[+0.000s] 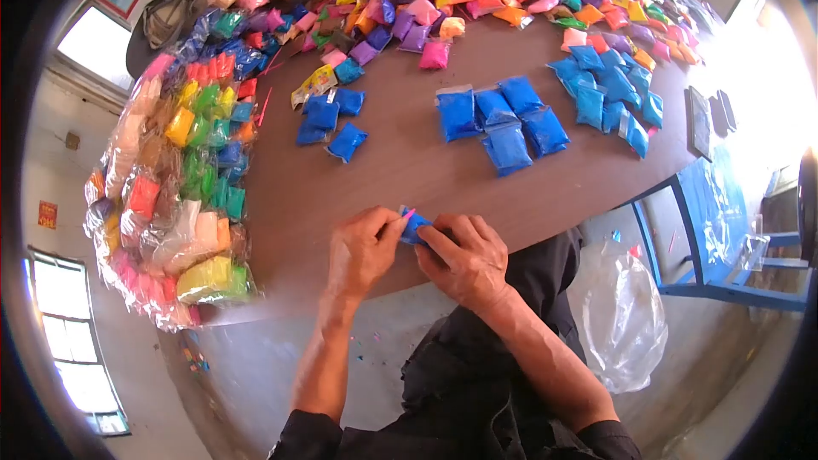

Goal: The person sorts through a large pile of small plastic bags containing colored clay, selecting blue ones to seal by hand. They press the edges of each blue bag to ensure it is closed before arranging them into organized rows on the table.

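Observation:
At the table's near edge, a small blue packet [414, 228] is between my two hands. My left hand [365, 245] pinches at its left end, where a thin pink strip [409, 214] shows by the fingertips. Whether that strip is attached to the packet is too small to tell. My right hand [469, 257] is closed on the packet's right side, thumb and fingers pressed on it. Further up the table lie several larger blue packets [504, 146] in a group. Smaller blue packets [347, 143] lie to their left.
A big heap of coloured packets [426, 8] covers the far side of the brown table [383, 170]. Bagged packets [204, 128] line the left edge. Light blue packets [588, 102] and a dark phone-like object [700, 123] lie right. A blue chair [716, 221] and clear plastic bag [626, 319] stand below.

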`<state>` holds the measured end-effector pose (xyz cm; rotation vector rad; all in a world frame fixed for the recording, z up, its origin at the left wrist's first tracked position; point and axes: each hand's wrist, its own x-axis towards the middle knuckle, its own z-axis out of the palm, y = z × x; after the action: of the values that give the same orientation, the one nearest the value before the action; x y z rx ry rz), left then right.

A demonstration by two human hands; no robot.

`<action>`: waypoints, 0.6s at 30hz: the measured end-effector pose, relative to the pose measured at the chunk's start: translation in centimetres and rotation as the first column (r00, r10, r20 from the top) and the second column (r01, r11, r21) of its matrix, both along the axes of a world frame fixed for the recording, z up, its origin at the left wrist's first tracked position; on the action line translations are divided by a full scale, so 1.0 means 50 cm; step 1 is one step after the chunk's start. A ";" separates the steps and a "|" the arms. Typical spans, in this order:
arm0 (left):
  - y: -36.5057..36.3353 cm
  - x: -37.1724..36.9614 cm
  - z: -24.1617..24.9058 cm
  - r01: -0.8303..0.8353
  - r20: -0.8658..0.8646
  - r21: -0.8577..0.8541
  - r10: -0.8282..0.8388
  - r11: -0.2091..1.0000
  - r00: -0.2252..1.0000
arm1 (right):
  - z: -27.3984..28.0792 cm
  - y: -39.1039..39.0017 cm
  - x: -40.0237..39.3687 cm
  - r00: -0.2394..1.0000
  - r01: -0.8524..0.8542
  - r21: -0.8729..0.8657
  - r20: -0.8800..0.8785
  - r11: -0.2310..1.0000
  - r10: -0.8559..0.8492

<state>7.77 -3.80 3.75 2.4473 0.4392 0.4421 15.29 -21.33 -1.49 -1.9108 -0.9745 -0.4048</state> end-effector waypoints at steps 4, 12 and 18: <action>0.022 0.015 -0.009 -0.072 -0.093 -0.008 0.071 0.997 0.993 | -0.001 0.004 0.001 1.000 0.017 0.011 0.026 1.000 -0.017; 0.006 -0.035 -0.020 -0.068 -0.025 0.019 0.069 0.997 0.997 | 0.009 -0.002 -0.005 1.000 -0.013 -0.030 -0.023 0.999 0.013; 0.010 -0.046 -0.013 -0.149 0.002 0.033 0.150 0.988 0.989 | 0.009 0.001 -0.001 1.000 -0.009 -0.029 0.006 1.000 0.009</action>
<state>5.45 -3.28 3.12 2.4558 0.6232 0.5151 15.24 -21.30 -1.03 -1.9313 -0.9971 -0.3934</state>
